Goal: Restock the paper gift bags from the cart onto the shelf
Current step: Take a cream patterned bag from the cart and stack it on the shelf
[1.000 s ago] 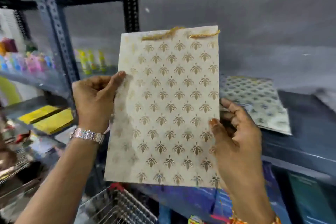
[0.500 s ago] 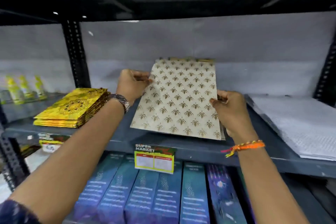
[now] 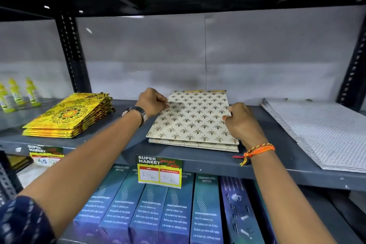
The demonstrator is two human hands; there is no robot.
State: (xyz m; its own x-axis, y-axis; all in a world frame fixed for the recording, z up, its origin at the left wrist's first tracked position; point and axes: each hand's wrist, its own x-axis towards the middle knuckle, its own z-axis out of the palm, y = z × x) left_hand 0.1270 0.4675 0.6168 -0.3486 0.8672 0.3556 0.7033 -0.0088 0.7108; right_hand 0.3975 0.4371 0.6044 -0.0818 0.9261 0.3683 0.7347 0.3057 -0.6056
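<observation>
Gift bag [image 3: 195, 117], cream with gold motifs, lies flat atop a short stack mid-shelf [image 3: 208, 157]. Yellow bag stack [image 3: 69, 116] to its left, white dotted sheets [image 3: 324, 134] to its right, both apart. Left hand [image 3: 151, 102] pinches its left edge; right hand [image 3: 240, 121] pinches the right edge.

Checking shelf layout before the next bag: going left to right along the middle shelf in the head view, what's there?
Yellow-capped bottles → yellow gift bags → left hand → cream gift bags → right hand → white dotted sheets.
</observation>
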